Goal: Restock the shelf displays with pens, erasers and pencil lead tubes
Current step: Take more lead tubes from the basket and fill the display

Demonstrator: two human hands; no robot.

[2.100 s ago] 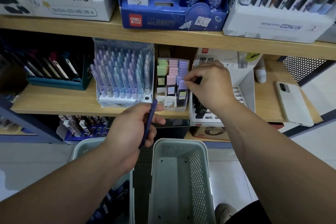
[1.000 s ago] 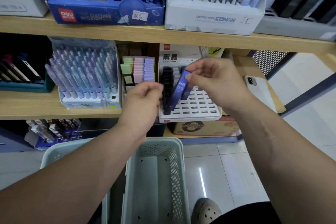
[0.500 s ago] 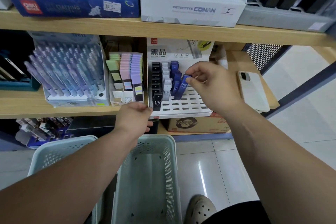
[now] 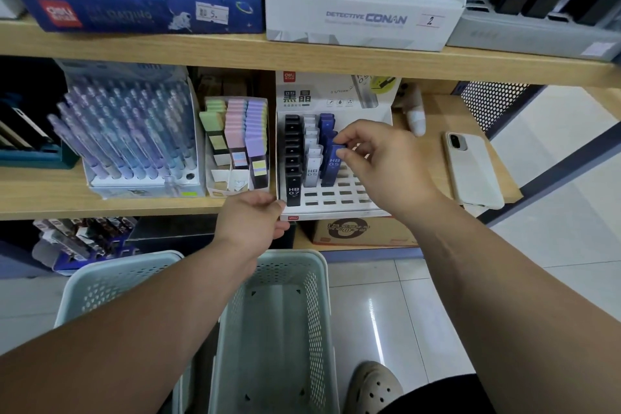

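**A:** Right hand (image 4: 379,158), state?

**B:** Thumb and forefinger pinch the top end of a blue lead tube (image 4: 332,166) marked HB 0.5; the other fingers are loosely spread. The tube stands in the third column of the lead rack (image 4: 339,200), at the front of the blue row, with its foot in a slot and leaning slightly.

**A:** Left hand (image 4: 252,222)?

**B:** Loosely curled, nothing seen in it. It sits at the rack's front-left corner, 7 o'clock from the tube. Whether it touches the rack: cannot tell.

**A:** Room round the tube?

**B:** Tight at 9 o'clock: white tubes (image 4: 312,161) just beside it, then black tubes (image 4: 292,158) marked HB 0.7. At 3 and 5 o'clock there are bare slots as far as the rack's front lip. At 12 o'clock more blue tubes, then the rack's back card. The upper shelf board (image 4: 302,57) overhangs all of it.

**A:** Edges?

**B:** The rack's front lip lies at the shelf edge (image 4: 100,207).

**A:** Neighbours?

**B:** An eraser box (image 4: 235,141) is just beside the rack at 9 o'clock, with the pen display (image 4: 134,138) beyond it. A phone (image 4: 470,171) lies flat at 3 o'clock, well apart from the rack and near the shelf's right end. A small white object (image 4: 415,118) at 1 o'clock cannot be identified.

**A:** Below?

**B:** At 6 o'clock two pale baskets (image 4: 322,279) stand side by side on the floor under the forearms. A shoe (image 4: 373,386) is at 5 o'clock.
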